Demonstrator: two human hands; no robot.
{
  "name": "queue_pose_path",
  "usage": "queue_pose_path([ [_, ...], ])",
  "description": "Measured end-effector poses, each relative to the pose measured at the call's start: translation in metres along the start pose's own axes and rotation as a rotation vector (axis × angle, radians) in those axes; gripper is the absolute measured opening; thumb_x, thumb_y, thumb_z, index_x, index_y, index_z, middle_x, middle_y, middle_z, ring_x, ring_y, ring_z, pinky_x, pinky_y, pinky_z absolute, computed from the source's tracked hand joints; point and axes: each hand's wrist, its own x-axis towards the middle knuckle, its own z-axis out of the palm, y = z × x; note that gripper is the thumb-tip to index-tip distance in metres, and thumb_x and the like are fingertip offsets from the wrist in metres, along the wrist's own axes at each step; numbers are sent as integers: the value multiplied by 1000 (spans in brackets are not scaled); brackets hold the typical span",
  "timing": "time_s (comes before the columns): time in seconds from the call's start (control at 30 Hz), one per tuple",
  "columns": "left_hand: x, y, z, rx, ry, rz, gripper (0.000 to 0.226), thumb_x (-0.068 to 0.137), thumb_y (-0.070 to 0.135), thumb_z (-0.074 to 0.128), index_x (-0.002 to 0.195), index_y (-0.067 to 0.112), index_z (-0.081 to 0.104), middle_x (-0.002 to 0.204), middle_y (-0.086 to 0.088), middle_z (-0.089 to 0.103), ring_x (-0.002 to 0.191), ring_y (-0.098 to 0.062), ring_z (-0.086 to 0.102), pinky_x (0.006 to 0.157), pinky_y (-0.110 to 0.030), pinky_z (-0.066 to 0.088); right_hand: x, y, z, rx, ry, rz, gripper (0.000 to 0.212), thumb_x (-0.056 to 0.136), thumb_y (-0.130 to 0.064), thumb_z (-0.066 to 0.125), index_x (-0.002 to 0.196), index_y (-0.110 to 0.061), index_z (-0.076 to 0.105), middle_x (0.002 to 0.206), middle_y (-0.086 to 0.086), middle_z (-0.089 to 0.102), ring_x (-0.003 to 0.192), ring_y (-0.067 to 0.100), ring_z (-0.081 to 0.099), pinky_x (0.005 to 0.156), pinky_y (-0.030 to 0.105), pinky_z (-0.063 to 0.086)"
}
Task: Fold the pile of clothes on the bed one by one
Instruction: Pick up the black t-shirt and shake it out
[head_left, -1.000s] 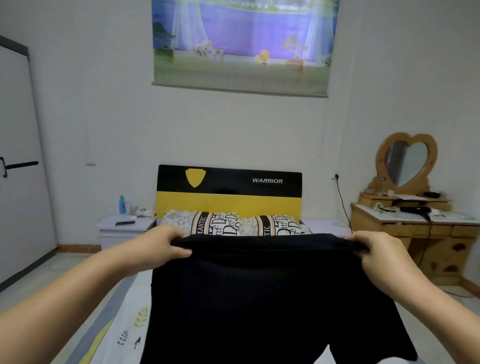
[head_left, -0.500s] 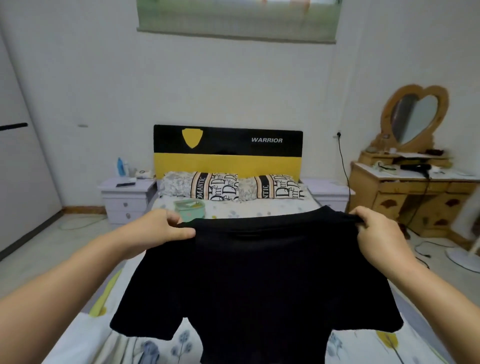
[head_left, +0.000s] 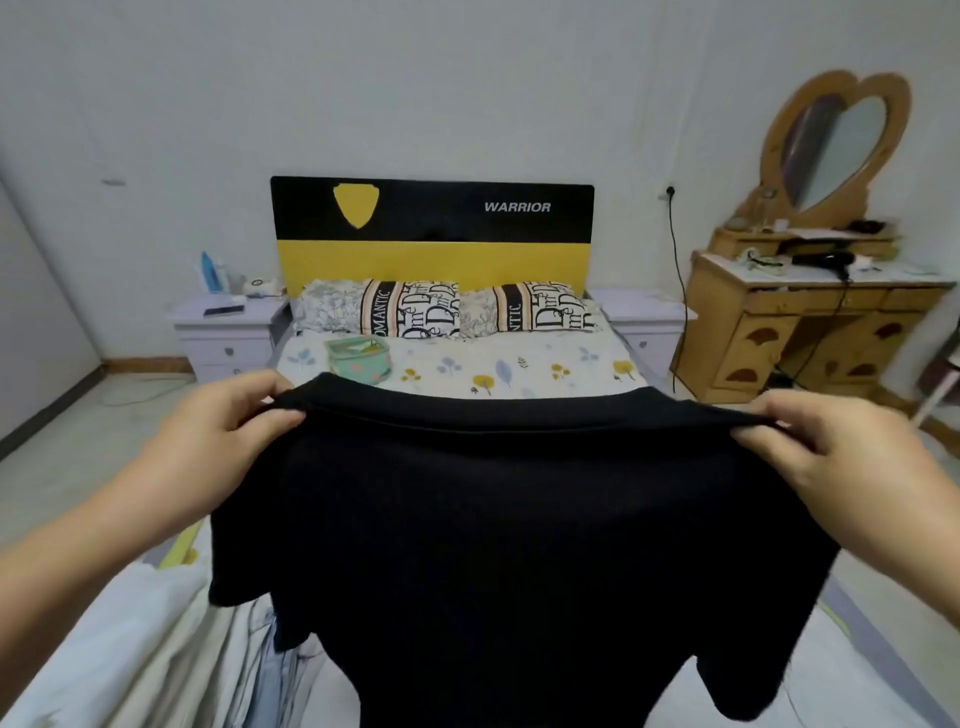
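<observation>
- Clearly soft goods: black T-shirt (head_left: 498, 545) hangs limp between the hands, sleeves drooping outward below each wrist, hem falling out of view at the bottom.
- Judged light and floppy, no stiffness; fabric sags slightly between the two grip points. Likely not slippery; a pinch should hold it.
- Best hold looks like the shoulder seams, where it is taken now; that keeps the body flat for laying down.
- Left hand (head_left: 218, 441): closed in a pinch on the left shoulder edge, thumb on top, fingers curled under.
- Right hand (head_left: 836, 452): same pinch on the right shoulder edge, closed.
- Shirt is held in the air above the bed (head_left: 519, 369); pale crumpled clothes (head_left: 171, 639) lie beneath the left forearm.
</observation>
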Motion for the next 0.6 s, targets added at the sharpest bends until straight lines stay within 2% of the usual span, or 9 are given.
queue_pose_path([
  [0.03, 1, 5, -3, 15, 29, 30, 21, 87, 5, 59, 70, 17, 61, 60, 13, 66, 50, 3, 55, 48, -9, 38, 4, 1, -5, 18, 15, -17, 13, 75, -52, 51, 70, -44, 60, 57, -15, 61, 63, 8, 58, 50, 32, 44],
  [0.07, 3, 10, -7, 15, 59, 54, 18, 85, 8, 61, 73, 21, 63, 59, 15, 66, 49, 5, 55, 48, -8, 38, 9, 3, -11, 53, 23, -28, 26, 70, -70, 47, 76, -48, 60, 60, -14, 63, 64, 12, 61, 54, 38, 49],
  [0.1, 6, 14, -10, 11, 89, 66, 19, 83, 11, 64, 75, 28, 64, 59, 14, 66, 50, 4, 55, 52, -11, 40, 14, 8, -16, 71, 26, -42, 47, 62, -87, 39, 81, -49, 60, 66, -14, 66, 65, 15, 63, 59, 42, 52],
  [0.17, 17, 18, -12, -5, 123, 59, 15, 81, 20, 66, 77, 34, 64, 60, 3, 66, 55, -6, 54, 60, -24, 42, 28, 24, -21, 62, 25, -38, 72, 51, -97, 27, 87, -46, 62, 74, -15, 68, 64, 15, 65, 57, 38, 55],
  [0.23, 32, 14, -6, -27, 102, 26, 6, 81, 25, 67, 76, 29, 66, 67, -2, 67, 55, -9, 53, 62, -30, 42, 43, 22, -15, 85, 14, -17, 56, 59, -90, 39, 85, -47, 63, 72, -17, 67, 62, 15, 64, 46, 34, 50],
  [0.3, 46, 2, 14, -1, 57, -16, 13, 82, 25, 67, 72, 17, 66, 67, -6, 67, 53, -7, 52, 59, -30, 41, 58, 19, 8, 72, -13, 10, 17, 72, -59, 55, 74, -44, 64, 62, -13, 65, 59, 14, 61, 44, 30, 41],
  [0.4, 62, -32, 64, 33, -28, -113, 21, 84, 19, 66, 69, 4, 63, 66, -16, 63, 58, -15, 49, 58, -30, 38, 79, 40, 69, 86, -182, 88, 24, 84, -26, 64, 60, -26, 61, 66, -3, 63, 63, 14, 54, 52, 24, 34],
  [0.47, 66, -65, 103, 58, -88, -170, 22, 84, 18, 66, 67, 6, 61, 66, -13, 62, 61, -19, 50, 62, -32, 39, 83, 59, 117, 88, -287, 147, 23, 87, -20, 62, 65, -20, 60, 70, 3, 62, 66, 17, 54, 53, 26, 32],
  [0.6, 66, -127, 173, 163, -132, -253, 25, 84, 23, 66, 61, 18, 56, 62, -2, 59, 63, -18, 53, 63, -31, 38, 78, 98, 211, 61, -328, 228, 23, 90, -19, 57, 67, -21, 57, 70, 2, 60, 76, 26, 56, 60, 30, 33],
])
